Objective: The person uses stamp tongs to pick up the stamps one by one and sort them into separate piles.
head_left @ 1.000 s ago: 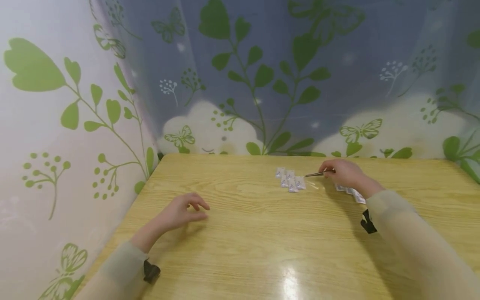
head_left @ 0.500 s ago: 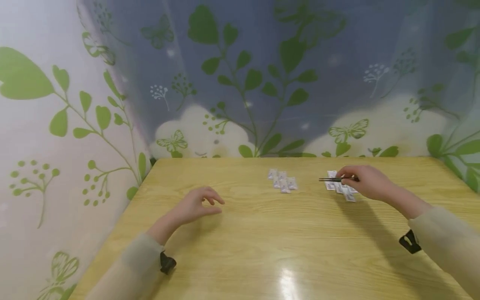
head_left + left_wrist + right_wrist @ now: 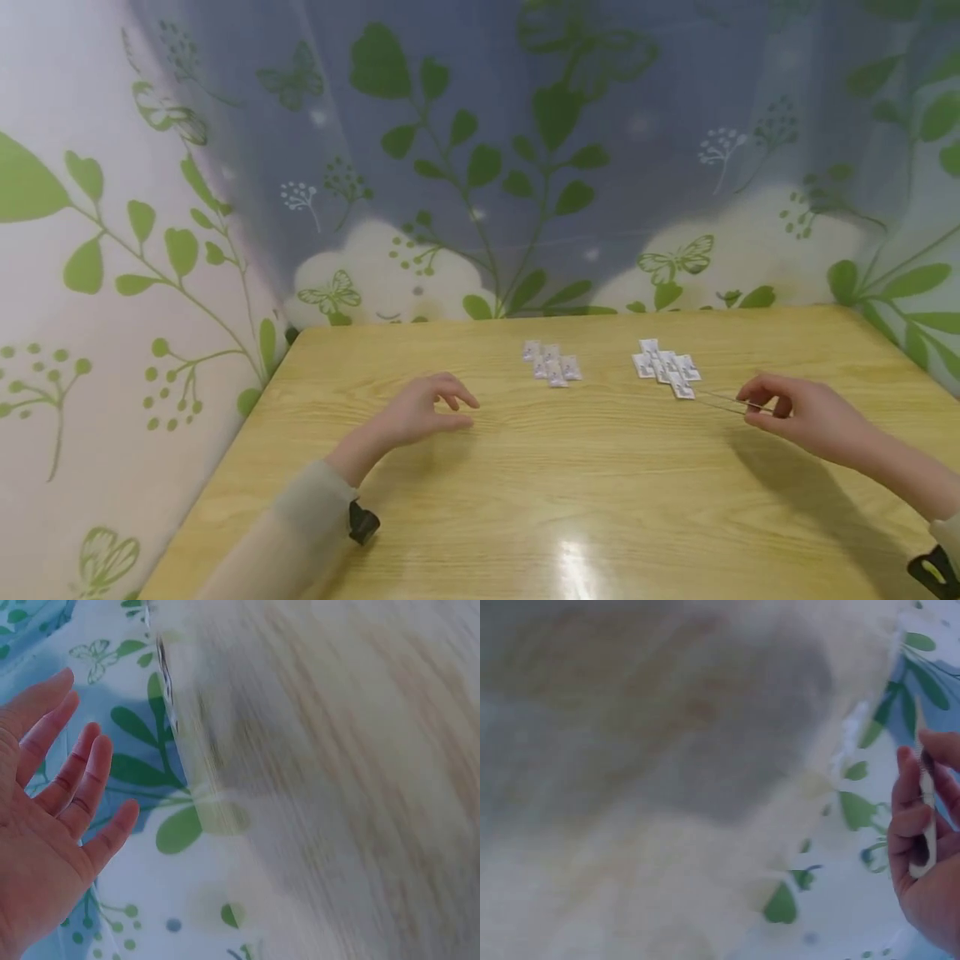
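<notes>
My right hand (image 3: pixel 810 417) pinches a pair of tweezers (image 3: pixel 723 403) above the table, their tips pointing left with nothing seen between them. Just beyond the tips lies a cluster of several small white printed sachets (image 3: pixel 666 367), laid edge to edge. A second group of several sachets (image 3: pixel 552 364) lies further left on the table. In the right wrist view the fingers curl round the tweezers (image 3: pixel 925 799). Over the table's left half hovers my left hand (image 3: pixel 416 410), its fingers loosely bent and holding nothing; the left wrist view shows them spread (image 3: pixel 60 802).
The wooden table (image 3: pixel 480 483) reaches back to a patterned curtain (image 3: pixel 450 167) with leaves and butterflies. A similar white sheet (image 3: pixel 90 333) hangs along the left edge. Dark wrist straps (image 3: pixel 363 522) show at the sleeves.
My right hand with the tweezers has moved right and toward me, away from the left group, uncovering the right cluster of sachets. The left hand shifts right in view as the head view turns.
</notes>
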Demonstrator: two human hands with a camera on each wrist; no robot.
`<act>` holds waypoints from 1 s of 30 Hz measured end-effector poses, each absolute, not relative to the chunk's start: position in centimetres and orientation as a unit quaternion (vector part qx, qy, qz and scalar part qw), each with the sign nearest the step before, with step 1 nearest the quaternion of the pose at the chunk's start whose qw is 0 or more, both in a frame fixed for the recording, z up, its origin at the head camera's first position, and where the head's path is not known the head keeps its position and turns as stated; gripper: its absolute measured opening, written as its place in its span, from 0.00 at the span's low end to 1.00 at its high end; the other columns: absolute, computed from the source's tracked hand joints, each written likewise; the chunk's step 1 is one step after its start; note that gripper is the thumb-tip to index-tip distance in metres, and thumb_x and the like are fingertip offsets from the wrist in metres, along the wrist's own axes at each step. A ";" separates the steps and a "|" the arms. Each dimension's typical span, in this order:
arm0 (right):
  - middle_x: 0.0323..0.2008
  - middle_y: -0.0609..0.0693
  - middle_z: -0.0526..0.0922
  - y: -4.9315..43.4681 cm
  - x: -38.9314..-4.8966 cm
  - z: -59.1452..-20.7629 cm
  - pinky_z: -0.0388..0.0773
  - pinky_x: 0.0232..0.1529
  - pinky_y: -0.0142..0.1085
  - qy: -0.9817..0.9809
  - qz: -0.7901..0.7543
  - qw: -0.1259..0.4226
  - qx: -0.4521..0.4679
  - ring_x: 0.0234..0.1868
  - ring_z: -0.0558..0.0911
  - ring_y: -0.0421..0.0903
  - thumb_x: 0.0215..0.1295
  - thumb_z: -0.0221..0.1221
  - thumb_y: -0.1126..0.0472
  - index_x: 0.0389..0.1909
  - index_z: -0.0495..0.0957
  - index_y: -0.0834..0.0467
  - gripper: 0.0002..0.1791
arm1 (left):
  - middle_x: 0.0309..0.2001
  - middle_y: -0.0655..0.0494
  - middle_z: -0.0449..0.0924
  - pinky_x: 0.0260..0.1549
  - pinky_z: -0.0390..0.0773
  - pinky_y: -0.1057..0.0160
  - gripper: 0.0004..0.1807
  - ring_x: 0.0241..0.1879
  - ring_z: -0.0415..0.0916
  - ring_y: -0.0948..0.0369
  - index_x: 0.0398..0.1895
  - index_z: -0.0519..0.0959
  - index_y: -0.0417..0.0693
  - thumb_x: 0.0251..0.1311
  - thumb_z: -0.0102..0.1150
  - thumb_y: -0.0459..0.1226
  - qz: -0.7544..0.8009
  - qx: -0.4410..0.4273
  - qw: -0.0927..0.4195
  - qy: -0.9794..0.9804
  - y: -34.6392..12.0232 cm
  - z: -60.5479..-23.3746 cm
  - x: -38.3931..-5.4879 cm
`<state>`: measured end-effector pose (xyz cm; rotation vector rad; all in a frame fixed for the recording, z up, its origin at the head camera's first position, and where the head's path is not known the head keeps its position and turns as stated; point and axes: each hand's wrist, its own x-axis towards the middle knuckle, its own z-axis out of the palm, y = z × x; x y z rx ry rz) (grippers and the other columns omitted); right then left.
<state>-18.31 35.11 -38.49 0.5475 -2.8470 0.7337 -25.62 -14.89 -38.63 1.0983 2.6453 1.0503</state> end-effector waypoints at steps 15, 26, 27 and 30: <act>0.28 0.38 0.76 36.1 -17.9 -42.1 0.68 0.22 0.32 -0.946 0.261 0.034 0.189 0.22 0.71 0.32 0.60 0.66 0.65 0.36 0.77 0.54 0.07 | 0.44 0.58 0.79 0.41 0.77 0.50 0.12 0.40 0.76 0.58 0.44 0.84 0.45 0.56 0.69 0.36 0.330 0.345 0.061 0.876 -15.3 -38.9 -24.6; 0.27 0.37 0.76 36.4 -19.1 -42.6 0.70 0.26 0.33 -0.959 0.216 -0.006 0.183 0.27 0.73 0.31 0.58 0.68 0.59 0.34 0.77 0.51 0.08 | 0.54 0.56 0.75 0.49 0.75 0.50 0.21 0.50 0.74 0.54 0.55 0.80 0.47 0.59 0.67 0.42 0.310 0.363 0.097 0.874 -11.8 -39.8 -24.0; 0.27 0.37 0.76 36.4 -19.1 -42.7 0.71 0.27 0.33 -0.959 0.218 -0.009 0.183 0.27 0.73 0.31 0.57 0.68 0.58 0.34 0.78 0.51 0.08 | 0.55 0.56 0.74 0.50 0.74 0.50 0.22 0.52 0.74 0.53 0.57 0.78 0.47 0.60 0.66 0.43 0.306 0.365 0.100 0.873 -11.4 -39.8 -24.0; 0.27 0.38 0.76 36.3 -19.1 -42.8 0.70 0.26 0.33 -0.957 0.224 -0.015 0.185 0.26 0.72 0.32 0.57 0.68 0.58 0.35 0.78 0.51 0.09 | 0.59 0.55 0.72 0.52 0.74 0.52 0.27 0.55 0.73 0.54 0.62 0.74 0.48 0.61 0.64 0.46 0.298 0.372 0.105 0.873 -10.6 -39.6 -23.7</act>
